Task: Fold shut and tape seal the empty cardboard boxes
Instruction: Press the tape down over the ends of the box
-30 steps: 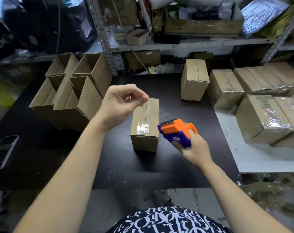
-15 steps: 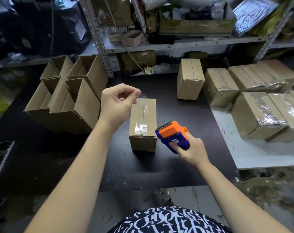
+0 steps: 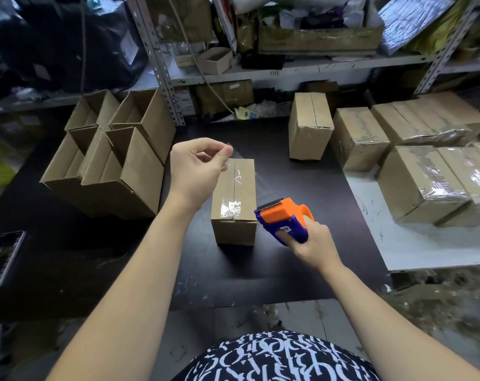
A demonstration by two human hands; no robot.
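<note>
A small closed cardboard box [image 3: 234, 199] stands in the middle of the black table [image 3: 302, 257], with clear tape along its top seam. My left hand [image 3: 196, 166] hovers above the box's far left corner and pinches the free end of a clear tape strip [image 3: 261, 182] between thumb and fingers. The strip runs over the box toward the orange and blue tape dispenser [image 3: 284, 220], which my right hand [image 3: 310, 243] grips just right of the box's near end.
Several open empty boxes [image 3: 109, 160] stand at the left. Sealed boxes [image 3: 425, 171] crowd the right side, and one more [image 3: 310, 125] stands at the back. A phone [image 3: 2, 257] lies at the left edge. Cluttered metal shelves [image 3: 261, 64] rise behind the table.
My left hand has drifted slightly away from me while keeping its pinch on the tape. The dispenser in my right hand has stayed beside the box's near right corner.
</note>
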